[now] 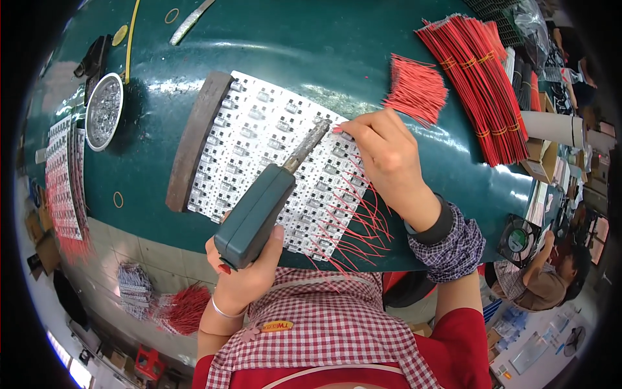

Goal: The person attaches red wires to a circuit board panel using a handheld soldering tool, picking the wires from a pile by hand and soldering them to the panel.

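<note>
My left hand [253,275] is wrapped round the dark green handle of a soldering gun [256,211]. Its metal tip points up and right, near the upper right corner of a white panel of small circuit boards [259,142]. At that corner my right hand [389,152] pinches thumb and finger together beside the tip. Red shows at the fingertips, but whether it is a wire or a nail I cannot tell. Thin red wires [353,220] stick out along the panel's right edge, below my right hand. A dark curved bar [197,142] lies along the panel's left edge.
Red wires lie in a loose pile [416,89] and in tied bundles [476,84] at the right. On the left are a white bowl of metallic bits [105,111] and stacked wired panels [65,175]. A knife [191,23] is at the back; a small fan [518,238] stands right.
</note>
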A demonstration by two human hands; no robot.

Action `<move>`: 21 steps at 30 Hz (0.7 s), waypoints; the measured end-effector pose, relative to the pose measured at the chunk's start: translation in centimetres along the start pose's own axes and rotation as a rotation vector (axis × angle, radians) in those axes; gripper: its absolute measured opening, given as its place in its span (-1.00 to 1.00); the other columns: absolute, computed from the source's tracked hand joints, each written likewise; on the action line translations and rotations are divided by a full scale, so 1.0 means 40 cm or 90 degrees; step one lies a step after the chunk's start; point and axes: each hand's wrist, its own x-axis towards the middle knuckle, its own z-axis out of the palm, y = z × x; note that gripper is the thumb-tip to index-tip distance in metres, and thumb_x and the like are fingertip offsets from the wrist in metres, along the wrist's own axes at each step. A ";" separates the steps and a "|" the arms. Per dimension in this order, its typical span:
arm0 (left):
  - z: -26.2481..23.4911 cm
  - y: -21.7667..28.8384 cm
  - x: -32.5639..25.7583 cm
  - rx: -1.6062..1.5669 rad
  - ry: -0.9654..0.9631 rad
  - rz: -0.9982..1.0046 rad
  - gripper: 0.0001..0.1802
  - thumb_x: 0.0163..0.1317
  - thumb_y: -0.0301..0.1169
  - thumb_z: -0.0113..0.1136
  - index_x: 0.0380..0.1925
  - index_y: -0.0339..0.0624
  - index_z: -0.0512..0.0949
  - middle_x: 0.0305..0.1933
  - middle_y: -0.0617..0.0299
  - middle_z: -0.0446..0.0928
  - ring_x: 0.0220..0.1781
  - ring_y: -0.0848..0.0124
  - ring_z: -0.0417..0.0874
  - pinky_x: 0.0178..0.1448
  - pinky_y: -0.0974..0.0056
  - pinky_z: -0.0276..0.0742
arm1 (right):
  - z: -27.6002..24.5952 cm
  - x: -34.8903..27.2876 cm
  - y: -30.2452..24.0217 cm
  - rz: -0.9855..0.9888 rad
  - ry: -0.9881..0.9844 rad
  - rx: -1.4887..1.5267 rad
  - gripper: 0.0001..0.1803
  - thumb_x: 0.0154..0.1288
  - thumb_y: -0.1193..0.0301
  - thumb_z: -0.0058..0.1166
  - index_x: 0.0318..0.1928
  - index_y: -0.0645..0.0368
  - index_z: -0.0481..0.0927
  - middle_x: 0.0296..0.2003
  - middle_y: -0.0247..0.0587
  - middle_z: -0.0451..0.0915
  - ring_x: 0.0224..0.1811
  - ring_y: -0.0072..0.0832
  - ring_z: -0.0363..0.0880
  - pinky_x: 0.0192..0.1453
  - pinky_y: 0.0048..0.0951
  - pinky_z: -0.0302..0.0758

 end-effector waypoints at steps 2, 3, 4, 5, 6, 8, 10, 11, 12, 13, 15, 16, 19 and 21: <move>0.000 0.002 -0.003 0.008 -0.007 -0.008 -0.85 0.11 -0.55 0.46 -0.29 -0.26 0.74 -0.33 0.17 0.71 -0.43 0.31 0.69 -0.08 0.26 0.63 | -0.004 0.002 -0.003 -0.002 -0.012 -0.003 -0.69 -0.04 0.70 0.19 -0.20 0.24 0.70 -0.28 -0.21 0.60 -0.20 -0.25 0.58 -0.18 -0.31 0.59; 0.002 0.002 -0.005 0.016 -0.013 -0.014 -0.87 0.11 -0.54 0.46 -0.31 -0.24 0.74 -0.31 0.17 0.70 -0.41 0.29 0.69 -0.03 0.24 0.62 | -0.007 0.003 -0.004 -0.007 -0.021 -0.007 -0.70 -0.02 0.68 0.19 -0.20 0.24 0.69 -0.27 -0.21 0.60 -0.19 -0.27 0.58 -0.18 -0.32 0.59; 0.003 0.003 -0.006 0.016 -0.013 -0.014 -0.87 0.11 -0.54 0.46 -0.31 -0.24 0.74 -0.31 0.17 0.70 -0.41 0.29 0.69 -0.03 0.24 0.62 | -0.009 0.004 -0.005 -0.012 -0.030 -0.013 -0.72 -0.01 0.65 0.20 -0.20 0.24 0.69 -0.26 -0.22 0.59 -0.18 -0.28 0.58 -0.17 -0.32 0.59; 0.004 0.003 -0.007 0.001 -0.007 -0.031 -0.88 0.11 -0.54 0.46 -0.32 -0.23 0.74 -0.30 0.17 0.70 -0.40 0.29 0.69 -0.03 0.24 0.62 | -0.011 0.005 -0.006 -0.012 -0.030 -0.012 -0.72 -0.01 0.65 0.20 -0.20 0.24 0.69 -0.26 -0.22 0.59 -0.18 -0.28 0.58 -0.17 -0.32 0.59; 0.006 0.003 -0.007 -0.015 -0.002 -0.048 -0.89 0.11 -0.54 0.46 -0.33 -0.23 0.73 -0.29 0.18 0.70 -0.39 0.29 0.69 -0.04 0.23 0.62 | -0.012 0.006 -0.007 -0.015 -0.032 -0.007 -0.67 -0.04 0.69 0.20 -0.18 0.26 0.70 -0.27 -0.20 0.60 -0.22 -0.26 0.57 -0.18 -0.30 0.57; 0.004 0.001 0.000 0.041 -0.013 0.007 -0.87 0.11 -0.56 0.46 -0.32 -0.25 0.72 -0.28 0.16 0.70 -0.39 0.29 0.69 -0.09 0.23 0.62 | -0.013 0.008 -0.010 -0.018 -0.035 -0.003 -0.63 -0.07 0.72 0.20 -0.16 0.27 0.70 -0.28 -0.18 0.60 -0.26 -0.24 0.56 -0.19 -0.28 0.55; 0.005 0.003 0.006 0.098 -0.023 0.062 -0.86 0.10 -0.57 0.46 -0.31 -0.28 0.71 -0.28 0.14 0.69 -0.39 0.29 0.68 -0.13 0.23 0.62 | -0.012 0.010 -0.012 -0.021 -0.029 -0.016 -0.62 -0.10 0.72 0.19 -0.16 0.29 0.70 -0.27 -0.17 0.59 -0.26 -0.24 0.56 -0.19 -0.28 0.55; 0.006 0.005 0.009 0.039 -0.024 0.032 -0.84 0.09 -0.60 0.45 -0.30 -0.31 0.69 -0.27 0.13 0.68 -0.39 0.29 0.67 -0.17 0.25 0.61 | -0.012 0.011 -0.012 -0.023 -0.032 -0.014 -0.62 -0.10 0.72 0.19 -0.16 0.29 0.70 -0.27 -0.17 0.59 -0.26 -0.24 0.56 -0.19 -0.28 0.55; 0.007 0.008 0.012 -0.021 -0.026 0.002 -0.83 0.09 -0.62 0.44 -0.29 -0.34 0.68 -0.27 0.11 0.68 -0.40 0.29 0.67 -0.22 0.26 0.61 | -0.013 0.011 -0.012 -0.026 -0.035 -0.015 -0.62 -0.09 0.72 0.19 -0.16 0.29 0.70 -0.27 -0.17 0.59 -0.25 -0.24 0.56 -0.20 -0.28 0.56; 0.007 0.011 0.015 -0.021 -0.027 0.002 -0.83 0.09 -0.62 0.44 -0.29 -0.34 0.68 -0.27 0.11 0.68 -0.40 0.29 0.67 -0.22 0.26 0.61 | -0.015 0.011 -0.012 -0.025 -0.037 -0.017 -0.63 -0.09 0.72 0.19 -0.16 0.30 0.70 -0.26 -0.17 0.59 -0.25 -0.24 0.56 -0.20 -0.29 0.56; 0.006 0.017 0.020 -0.033 -0.030 -0.006 -0.81 0.08 -0.65 0.42 -0.27 -0.37 0.67 -0.28 0.08 0.66 -0.41 0.30 0.64 -0.28 0.27 0.58 | -0.016 0.012 -0.012 -0.027 -0.042 -0.019 -0.63 -0.09 0.72 0.19 -0.17 0.30 0.70 -0.26 -0.17 0.59 -0.25 -0.24 0.56 -0.20 -0.29 0.56; 0.006 0.019 0.021 -0.033 -0.030 -0.006 -0.81 0.08 -0.65 0.42 -0.27 -0.37 0.67 -0.28 0.08 0.66 -0.41 0.30 0.64 -0.28 0.27 0.58 | -0.016 0.012 -0.012 -0.022 -0.048 -0.025 -0.64 -0.08 0.72 0.18 -0.17 0.30 0.70 -0.27 -0.16 0.59 -0.24 -0.24 0.56 -0.20 -0.29 0.56; 0.005 0.020 0.023 -0.021 -0.036 0.007 -0.82 0.08 -0.66 0.39 -0.27 -0.39 0.66 -0.29 0.06 0.65 -0.42 0.29 0.63 -0.29 0.27 0.57 | -0.018 0.012 -0.012 -0.017 -0.053 -0.026 -0.65 -0.08 0.72 0.18 -0.18 0.30 0.70 -0.27 -0.16 0.59 -0.24 -0.24 0.56 -0.20 -0.29 0.57; 0.002 0.018 0.025 0.052 -0.059 0.097 -0.83 0.09 -0.68 0.37 -0.27 -0.40 0.66 -0.29 0.03 0.65 -0.42 0.28 0.62 -0.31 0.29 0.56 | -0.017 0.013 -0.012 -0.022 -0.051 -0.017 -0.65 -0.07 0.72 0.18 -0.17 0.30 0.70 -0.27 -0.16 0.60 -0.24 -0.25 0.56 -0.20 -0.29 0.57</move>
